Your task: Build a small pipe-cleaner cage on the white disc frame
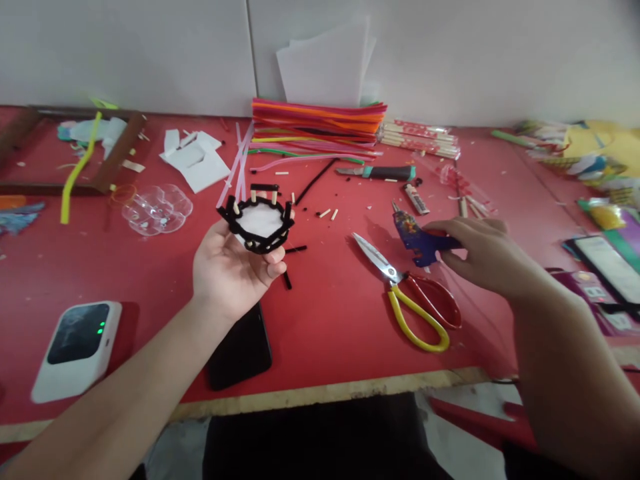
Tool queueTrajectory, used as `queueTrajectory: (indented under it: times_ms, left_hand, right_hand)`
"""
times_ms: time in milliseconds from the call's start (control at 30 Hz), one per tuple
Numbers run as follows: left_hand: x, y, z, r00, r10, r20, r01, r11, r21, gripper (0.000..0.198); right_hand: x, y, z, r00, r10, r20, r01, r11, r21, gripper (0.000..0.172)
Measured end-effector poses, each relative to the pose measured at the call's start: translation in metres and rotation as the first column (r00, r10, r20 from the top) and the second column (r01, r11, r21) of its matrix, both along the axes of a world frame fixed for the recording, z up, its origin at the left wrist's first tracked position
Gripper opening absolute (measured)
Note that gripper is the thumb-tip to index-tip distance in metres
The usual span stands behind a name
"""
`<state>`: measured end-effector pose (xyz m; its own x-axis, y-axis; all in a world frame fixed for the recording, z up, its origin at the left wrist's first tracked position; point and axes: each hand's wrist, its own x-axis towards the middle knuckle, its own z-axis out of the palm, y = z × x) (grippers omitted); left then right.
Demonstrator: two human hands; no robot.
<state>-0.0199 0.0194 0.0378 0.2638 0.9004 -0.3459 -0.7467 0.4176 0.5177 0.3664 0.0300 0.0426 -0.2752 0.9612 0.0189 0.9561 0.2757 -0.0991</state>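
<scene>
My left hand [233,270] is closed round a small craft piece [262,223], a white round base ringed with black fuzzy stems and short pale wooden pegs, held above the table. On the right, my right hand [475,250] has its fingers round the handle of a blue hot glue gun [417,239], whose nozzle points up and to the left. Between the hands lie scissors [395,280] with one yellow and one red handle, blades pointing away. Short black stem pieces [295,250] lie partly behind the craft piece.
Bundled coloured pipe cleaners [320,127] lie at the back beside packaged wooden sticks [420,139]. A utility knife [380,173] and a lighter [416,199] lie behind the scissors. A black phone [243,353] and a white device [77,350] are near the front edge.
</scene>
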Motion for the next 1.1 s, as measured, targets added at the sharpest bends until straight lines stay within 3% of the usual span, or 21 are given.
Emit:
queueTrajectory:
  times_ms: [233, 367, 467, 567, 633, 733, 867, 1000, 1100]
  left_hand:
    - [0.005, -0.003, -0.001, 0.998, -0.067, -0.010, 0.067, 0.997, -0.049, 0.036]
    - [0.008, -0.003, -0.003, 0.997, -0.077, 0.012, 0.078, 0.994, -0.082, 0.038]
    - [0.010, -0.003, -0.004, 0.998, -0.071, 0.002, 0.070, 0.994, -0.085, 0.035]
    - [0.012, -0.004, -0.006, 0.999, -0.039, 0.004, 0.039, 0.997, -0.067, 0.035]
    - [0.013, -0.004, -0.008, 0.999, -0.039, 0.018, 0.040, 0.998, -0.044, 0.040]
    - [0.013, -0.004, -0.009, 0.997, -0.051, 0.055, 0.052, 0.999, -0.015, 0.042]
    - [0.015, -0.006, -0.007, 0.995, -0.046, 0.085, 0.045, 0.999, 0.005, 0.036]
    - [0.016, -0.007, -0.004, 0.997, -0.023, 0.076, 0.024, 0.999, -0.022, 0.029]
    - [0.014, -0.007, -0.004, 0.997, -0.049, 0.053, 0.051, 0.998, -0.024, 0.030]
  right_hand:
    - [0.006, 0.026, -0.005, 0.997, 0.063, -0.045, -0.066, 0.995, -0.073, 0.037]
    - [0.003, 0.028, 0.009, 0.998, 0.070, 0.004, -0.069, 0.990, -0.124, 0.052]
    - [-0.022, 0.017, 0.027, 0.996, -0.004, 0.088, 0.008, 0.999, -0.045, 0.055]
    - [-0.070, 0.008, 0.034, 0.995, 0.094, -0.017, -0.094, 0.995, -0.045, 0.029]
    - [-0.107, 0.007, 0.025, 0.969, 0.205, -0.141, -0.219, 0.972, -0.089, 0.027]
    - [-0.152, 0.013, 0.000, 0.903, 0.356, -0.242, -0.377, 0.925, -0.044, 0.032]
    - [-0.185, 0.021, -0.024, 0.871, 0.420, -0.255, -0.447, 0.893, -0.055, 0.021]
    - [-0.194, 0.021, -0.021, 0.869, 0.480, -0.119, -0.493, 0.859, -0.139, 0.028]
    - [-0.190, 0.018, -0.015, 0.888, 0.453, -0.077, -0.460, 0.874, -0.157, 0.021]
